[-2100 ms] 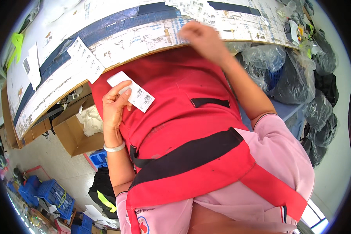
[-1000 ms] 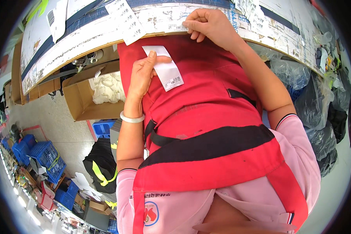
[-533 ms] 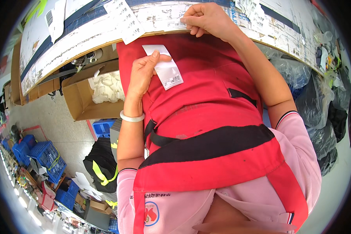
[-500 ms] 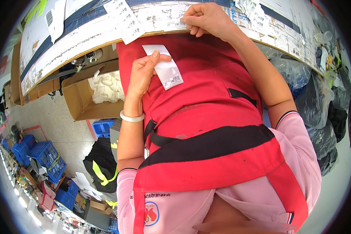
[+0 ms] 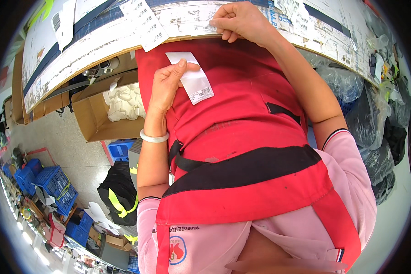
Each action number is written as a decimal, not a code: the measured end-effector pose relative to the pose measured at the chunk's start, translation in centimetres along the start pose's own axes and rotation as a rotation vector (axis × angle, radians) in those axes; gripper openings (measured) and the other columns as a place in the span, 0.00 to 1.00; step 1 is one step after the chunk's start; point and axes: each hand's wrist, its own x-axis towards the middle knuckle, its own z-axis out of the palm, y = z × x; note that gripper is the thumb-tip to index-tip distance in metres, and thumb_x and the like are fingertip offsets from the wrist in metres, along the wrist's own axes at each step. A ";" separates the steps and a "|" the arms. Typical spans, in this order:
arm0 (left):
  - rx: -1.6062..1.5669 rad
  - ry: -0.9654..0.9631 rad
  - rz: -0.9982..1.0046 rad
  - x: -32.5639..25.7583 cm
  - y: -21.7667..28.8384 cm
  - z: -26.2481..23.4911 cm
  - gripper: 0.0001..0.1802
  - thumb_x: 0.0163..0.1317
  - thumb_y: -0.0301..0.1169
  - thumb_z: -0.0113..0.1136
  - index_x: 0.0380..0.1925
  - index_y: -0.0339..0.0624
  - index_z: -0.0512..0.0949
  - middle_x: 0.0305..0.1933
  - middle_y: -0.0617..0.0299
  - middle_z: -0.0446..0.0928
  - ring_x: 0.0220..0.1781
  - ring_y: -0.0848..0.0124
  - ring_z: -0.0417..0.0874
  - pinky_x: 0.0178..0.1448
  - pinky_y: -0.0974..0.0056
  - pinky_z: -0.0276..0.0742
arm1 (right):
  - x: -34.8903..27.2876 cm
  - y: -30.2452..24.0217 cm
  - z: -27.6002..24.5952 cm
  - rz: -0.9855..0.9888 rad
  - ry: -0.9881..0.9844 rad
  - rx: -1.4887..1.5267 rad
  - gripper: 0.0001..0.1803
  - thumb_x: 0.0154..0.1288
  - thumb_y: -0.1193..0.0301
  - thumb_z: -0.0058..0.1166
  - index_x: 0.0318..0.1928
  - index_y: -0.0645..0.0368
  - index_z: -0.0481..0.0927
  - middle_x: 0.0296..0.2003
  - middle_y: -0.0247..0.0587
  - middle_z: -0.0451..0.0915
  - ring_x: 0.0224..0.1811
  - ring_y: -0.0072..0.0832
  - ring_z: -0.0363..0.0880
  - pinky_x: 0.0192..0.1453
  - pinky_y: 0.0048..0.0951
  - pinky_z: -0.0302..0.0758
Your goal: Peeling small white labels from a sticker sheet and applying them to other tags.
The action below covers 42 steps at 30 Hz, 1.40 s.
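Note:
My left hand (image 5: 166,86) is closed on a white label sheet (image 5: 197,84), thumb on top, in front of my red apron (image 5: 242,109). The sheet is blank over most of its face, with small print and a barcode at its lower end. At the near edge of the worktable (image 5: 178,27), my right hand (image 5: 242,22) is closed in a pinch. Its thumb and forefinger meet at the corner of a small white label (image 5: 202,29) at the table edge. The other fingers are curled below.
A printed label strip (image 5: 144,23) overhangs the table edge, with more labels (image 5: 297,20) to the right. Under the table, an open cardboard box (image 5: 92,119) holds cream-coloured pieces (image 5: 125,104). Plastic bags (image 5: 367,121) stand at right; blue crates (image 5: 57,185) are on the left floor.
Almost nothing differs. Both hands keep their grips and places, with only a very slight shift of the whole view.

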 end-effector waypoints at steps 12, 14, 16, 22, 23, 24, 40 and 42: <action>-0.036 -0.005 -0.019 0.1 -0.1 0.2 0.22 0.70 0.41 0.49 0.37 0.30 0.81 0.32 0.58 0.82 0.31 0.76 0.81 0.36 0.73 0.76 | -0.9 -0.2 0.2 -0.055 0.042 -0.106 0.10 0.63 0.68 0.56 0.34 0.65 0.79 0.22 0.35 0.78 0.21 0.19 0.76 0.24 0.19 0.74; -0.047 -0.016 -0.019 0.3 -0.2 0.3 0.21 0.70 0.40 0.50 0.37 0.30 0.81 0.32 0.58 0.82 0.31 0.76 0.81 0.36 0.74 0.75 | -1.7 0.1 -0.4 -0.093 0.050 -0.105 0.13 0.64 0.63 0.56 0.36 0.61 0.80 0.23 0.30 0.77 0.23 0.15 0.75 0.26 0.16 0.73; -0.074 -0.009 0.009 0.2 -0.3 0.4 0.20 0.70 0.39 0.50 0.37 0.29 0.81 0.32 0.58 0.82 0.31 0.76 0.80 0.36 0.74 0.75 | -2.9 0.0 -1.4 -0.103 0.107 -0.073 0.13 0.64 0.62 0.56 0.36 0.61 0.80 0.23 0.29 0.76 0.23 0.15 0.75 0.27 0.16 0.72; -0.093 -0.008 0.008 -0.2 -0.4 -0.1 0.18 0.70 0.35 0.49 0.40 0.29 0.80 0.38 0.55 0.81 0.37 0.73 0.82 0.42 0.72 0.78 | -6.1 3.4 -10.6 -0.126 0.464 -0.213 0.12 0.64 0.62 0.56 0.34 0.59 0.81 0.23 0.28 0.76 0.24 0.14 0.73 0.27 0.15 0.68; -0.111 0.009 0.004 -0.3 -0.1 0.1 0.15 0.69 0.33 0.51 0.41 0.30 0.80 0.38 0.56 0.81 0.36 0.75 0.81 0.40 0.73 0.77 | -6.9 4.1 -12.0 -0.127 0.543 -0.232 0.14 0.60 0.60 0.61 0.33 0.59 0.81 0.24 0.28 0.77 0.23 0.14 0.72 0.27 0.17 0.68; -0.114 -0.008 0.003 -0.2 -0.1 0.1 0.15 0.69 0.33 0.51 0.41 0.30 0.80 0.38 0.56 0.81 0.36 0.75 0.81 0.40 0.73 0.77 | -7.2 5.3 -13.5 -0.122 0.558 -0.239 0.14 0.60 0.60 0.61 0.33 0.59 0.81 0.24 0.28 0.77 0.23 0.14 0.72 0.27 0.17 0.68; 0.092 0.003 0.016 -0.4 0.2 0.6 0.14 0.58 0.22 0.63 0.45 0.35 0.80 0.27 0.63 0.80 0.22 0.80 0.76 0.28 0.77 0.69 | -6.4 3.9 3.3 -0.073 -0.289 -0.091 0.11 0.61 0.66 0.58 0.35 0.63 0.81 0.25 0.32 0.77 0.23 0.16 0.71 0.29 0.19 0.68; -0.170 0.049 -0.019 -0.3 0.7 1.4 0.12 0.60 0.23 0.61 0.44 0.33 0.80 0.30 0.62 0.81 0.26 0.78 0.78 0.31 0.74 0.73 | -5.9 4.1 4.2 0.059 -0.403 -0.011 0.11 0.62 0.66 0.58 0.35 0.64 0.80 0.25 0.32 0.77 0.23 0.15 0.70 0.29 0.18 0.68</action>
